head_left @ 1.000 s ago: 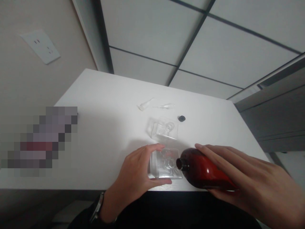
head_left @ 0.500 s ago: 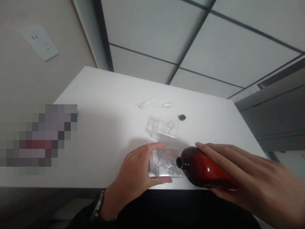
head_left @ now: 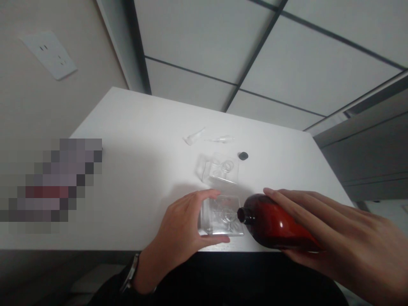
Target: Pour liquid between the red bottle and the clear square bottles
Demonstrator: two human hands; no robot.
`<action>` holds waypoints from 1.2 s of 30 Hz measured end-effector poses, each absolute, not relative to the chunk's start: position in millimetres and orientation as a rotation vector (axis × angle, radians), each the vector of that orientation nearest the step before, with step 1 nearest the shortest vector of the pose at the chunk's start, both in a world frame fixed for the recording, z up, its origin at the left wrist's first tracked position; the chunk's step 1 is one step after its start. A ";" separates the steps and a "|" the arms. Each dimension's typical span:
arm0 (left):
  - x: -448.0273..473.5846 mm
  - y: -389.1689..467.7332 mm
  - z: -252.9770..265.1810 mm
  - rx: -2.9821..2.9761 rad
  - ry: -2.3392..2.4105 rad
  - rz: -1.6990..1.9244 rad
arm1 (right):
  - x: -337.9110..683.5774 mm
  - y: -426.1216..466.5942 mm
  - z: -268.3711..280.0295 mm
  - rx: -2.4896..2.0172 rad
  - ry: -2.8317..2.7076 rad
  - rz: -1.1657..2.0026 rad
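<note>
My left hand (head_left: 186, 221) grips a clear plastic box (head_left: 223, 216) from its left side, thumb on the near edge and fingers on the far edge. The box has a round opening in its top and sits near the table's front edge. In my right hand (head_left: 338, 233) is a brown-red bottle (head_left: 280, 223), tipped on its side with the uncapped black neck pointing left. The neck's mouth is right beside the box's round opening. Whether liquid is flowing I cannot make out.
A second clear box (head_left: 223, 172) stands behind the first on the white table (head_left: 137, 170). Farther back lie a clear funnel (head_left: 194, 137) and a clear dropper-like piece (head_left: 221, 139). A black cap (head_left: 243, 156) is to their right. A blurred-out object (head_left: 57, 182) is at left.
The bottle has shifted very slightly to the right, its neck a little farther from the box's opening. My left hand and the box stay in place.
</note>
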State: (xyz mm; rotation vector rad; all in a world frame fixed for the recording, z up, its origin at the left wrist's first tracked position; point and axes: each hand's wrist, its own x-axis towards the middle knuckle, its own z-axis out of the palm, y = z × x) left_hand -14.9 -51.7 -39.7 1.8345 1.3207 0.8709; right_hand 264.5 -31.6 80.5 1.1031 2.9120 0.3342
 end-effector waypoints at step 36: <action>-15.3 -50.5 -38.4 1.864 1.299 0.878 | 277.2 -40.6 84.3 1.215 2.862 0.315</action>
